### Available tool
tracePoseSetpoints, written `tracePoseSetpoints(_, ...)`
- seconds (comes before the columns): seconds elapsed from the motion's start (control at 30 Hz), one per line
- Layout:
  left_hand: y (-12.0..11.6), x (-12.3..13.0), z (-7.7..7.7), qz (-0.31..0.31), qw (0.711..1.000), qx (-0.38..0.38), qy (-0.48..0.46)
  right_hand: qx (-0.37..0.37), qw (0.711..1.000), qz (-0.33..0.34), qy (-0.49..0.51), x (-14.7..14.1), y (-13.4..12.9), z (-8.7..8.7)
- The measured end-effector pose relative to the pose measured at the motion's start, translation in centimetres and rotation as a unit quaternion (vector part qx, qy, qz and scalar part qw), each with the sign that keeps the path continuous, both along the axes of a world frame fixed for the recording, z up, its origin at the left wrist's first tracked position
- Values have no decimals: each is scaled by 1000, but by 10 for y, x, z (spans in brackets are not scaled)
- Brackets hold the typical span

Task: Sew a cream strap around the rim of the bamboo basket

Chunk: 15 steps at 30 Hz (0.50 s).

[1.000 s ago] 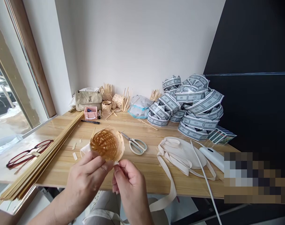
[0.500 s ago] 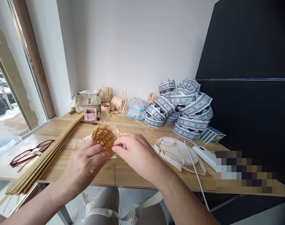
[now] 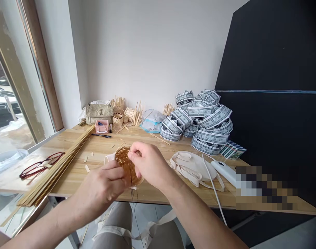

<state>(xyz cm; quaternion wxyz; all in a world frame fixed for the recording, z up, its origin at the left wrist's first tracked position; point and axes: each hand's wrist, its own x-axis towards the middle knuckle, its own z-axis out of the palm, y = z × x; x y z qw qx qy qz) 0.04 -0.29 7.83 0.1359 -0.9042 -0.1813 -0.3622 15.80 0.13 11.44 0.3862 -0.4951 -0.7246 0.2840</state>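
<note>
Hands [image 3: 104, 182] at a woven basket [image 3: 123, 162], dark thread [image 3: 132, 197] hanging below, glasses [image 3: 45, 161] beside bundled thin strips [image 3: 58, 165]

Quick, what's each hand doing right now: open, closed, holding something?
Left hand: closed, holding the basket.
Right hand: closed in a pinch over the basket; whatever it may hold is too small to tell.
</note>
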Motion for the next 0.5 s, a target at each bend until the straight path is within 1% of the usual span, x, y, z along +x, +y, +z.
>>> tracePoseSetpoints(0.03,0,0,0,-3,1000,-11,-8,4,999,13,29,1,-1,1)
tracePoseSetpoints(0.1,2,-2,-1,7,999,-39,-35,5,989,63,131,3,-4,4)
tracePoseSetpoints(0.17,6,-5,-1,6,996,-65,-60,-4,960,114,256,6,-7,8)
tracePoseSetpoints(0.2,8,-6,-1,-3,995,-79,-68,-13,944,129,304,8,-8,10)
tracePoseSetpoints(0.27,13,-9,2,-22,989,-112,-89,-36,919,144,365,13,-8,16)
tracePoseSetpoints(0.33,18,-12,5,-37,980,-163,-112,-48,906,144,395,22,-4,22)
tracePoseSetpoints(0.37,20,-13,6,-42,973,-190,-120,-44,902,134,407,27,-1,26)
tracePoseSetpoints(0.43,24,-15,9,-45,960,-238,-138,-29,898,97,428,40,7,32)
tracePoseSetpoints(0.5,26,-17,13,-45,950,-267,-156,-19,898,47,438,56,16,36)
